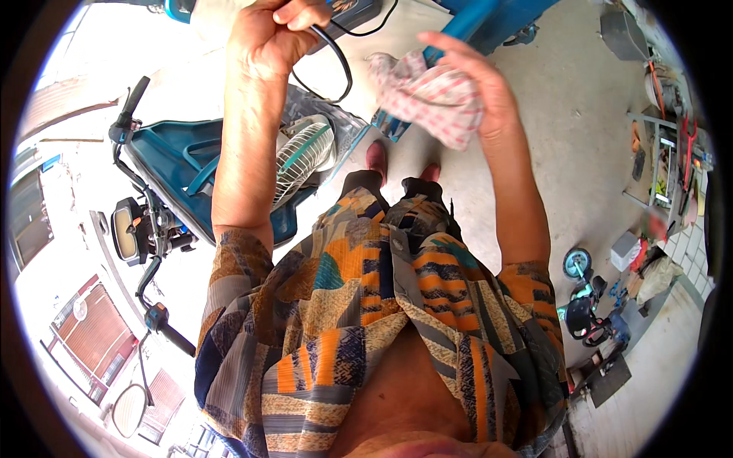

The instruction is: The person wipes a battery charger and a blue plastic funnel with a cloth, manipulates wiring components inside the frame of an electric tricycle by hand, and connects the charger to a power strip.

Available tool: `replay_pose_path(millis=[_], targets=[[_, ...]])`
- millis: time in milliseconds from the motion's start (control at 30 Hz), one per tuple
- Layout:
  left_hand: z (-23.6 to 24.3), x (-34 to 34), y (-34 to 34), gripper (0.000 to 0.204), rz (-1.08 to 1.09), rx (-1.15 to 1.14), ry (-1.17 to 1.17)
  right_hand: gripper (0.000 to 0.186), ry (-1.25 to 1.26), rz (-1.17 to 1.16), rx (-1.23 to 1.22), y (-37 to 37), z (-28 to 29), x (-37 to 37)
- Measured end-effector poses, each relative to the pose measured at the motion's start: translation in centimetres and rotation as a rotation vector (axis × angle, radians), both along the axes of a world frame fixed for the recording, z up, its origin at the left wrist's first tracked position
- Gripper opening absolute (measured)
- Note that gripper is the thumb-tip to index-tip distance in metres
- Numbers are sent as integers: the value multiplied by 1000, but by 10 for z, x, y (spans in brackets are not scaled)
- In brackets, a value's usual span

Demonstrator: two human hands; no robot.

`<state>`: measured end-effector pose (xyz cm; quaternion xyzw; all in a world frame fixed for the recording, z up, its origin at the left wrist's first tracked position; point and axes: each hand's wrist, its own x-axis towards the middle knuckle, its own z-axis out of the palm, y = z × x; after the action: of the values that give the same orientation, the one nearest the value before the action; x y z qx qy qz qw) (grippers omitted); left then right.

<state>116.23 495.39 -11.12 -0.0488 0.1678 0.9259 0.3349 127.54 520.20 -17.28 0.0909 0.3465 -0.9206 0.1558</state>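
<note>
My left hand (276, 37) is raised at the top, its fingers closed round a black power cord (345, 65) that hangs below it in a loop. Bunched in my right hand (492, 95) is a pink-and-white checked cloth (427, 95); the hand is slightly blurred, with its index finger stretched out. Below my left hand, beside the forearm, a fan (309, 156) with a white wire guard and a green strip rests on the teal front of a vehicle. My left forearm hides part of it.
A teal vehicle (179, 164) with handlebars (134, 103) and a headlight (126, 229) stands at my left. Blue metal framework (489, 30) rises ahead. Along the right wall are a metal rack (664, 156), a small teal-wheeled cycle (578, 263) and assorted clutter. Concrete floor (569, 114) lies between.
</note>
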Motion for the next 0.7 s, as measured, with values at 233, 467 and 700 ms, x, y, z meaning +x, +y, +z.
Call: replay_pose_path(millis=[233,467,700], targets=[[47,14,49,19,63,112,-12,29,115,316,242,-35,-4,16],[58,-3,88,28,127,-88,332,21,164,87,209,23,13,17],[-70,120,88,49,-276,-893,498,20,43,-111,25,97,22,33]])
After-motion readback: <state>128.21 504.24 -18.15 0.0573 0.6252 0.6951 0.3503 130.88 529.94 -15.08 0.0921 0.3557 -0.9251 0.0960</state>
